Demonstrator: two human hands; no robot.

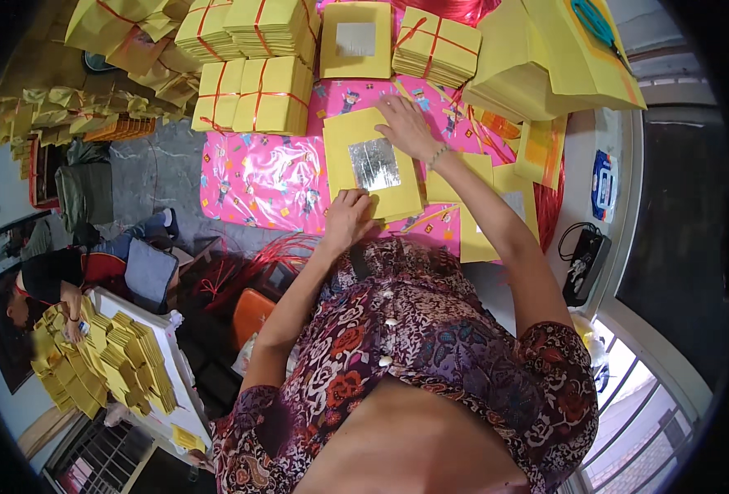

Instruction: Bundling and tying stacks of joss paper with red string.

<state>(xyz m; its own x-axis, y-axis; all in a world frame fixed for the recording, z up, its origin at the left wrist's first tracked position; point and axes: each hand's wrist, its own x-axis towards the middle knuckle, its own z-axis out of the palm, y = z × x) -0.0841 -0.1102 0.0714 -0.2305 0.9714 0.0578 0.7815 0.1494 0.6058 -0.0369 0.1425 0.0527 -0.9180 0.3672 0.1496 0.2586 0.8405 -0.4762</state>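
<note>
A stack of yellow paper sheets (pixel 340 152), with a silver foil square (pixel 374 163) on its top sheet, lies slightly turned on a pink patterned cover (pixel 257 177). At its lower edge, the curled fingers of my left hand (pixel 348 221) grip the stack. My right hand (pixel 410 128) rests at the upper right corner, fingers stretched out and apart over the paper. Beneath my right forearm lie more yellow sheets (pixel 475 235), one with a foil square partly covered by the arm. Beyond the stack stands another yellow pile (pixel 358 62) with a silver square on top.
Yellow bundles tied with red ribbon (pixel 274 95) stand at the far left, another bundle (pixel 436 45) at the far right. Teal scissors (pixel 595 25) lie on tall yellow paper. A black box (pixel 587 265) is at the right. At left, a person (pixel 48 276) handles yellow paper at a white table (pixel 183 387).
</note>
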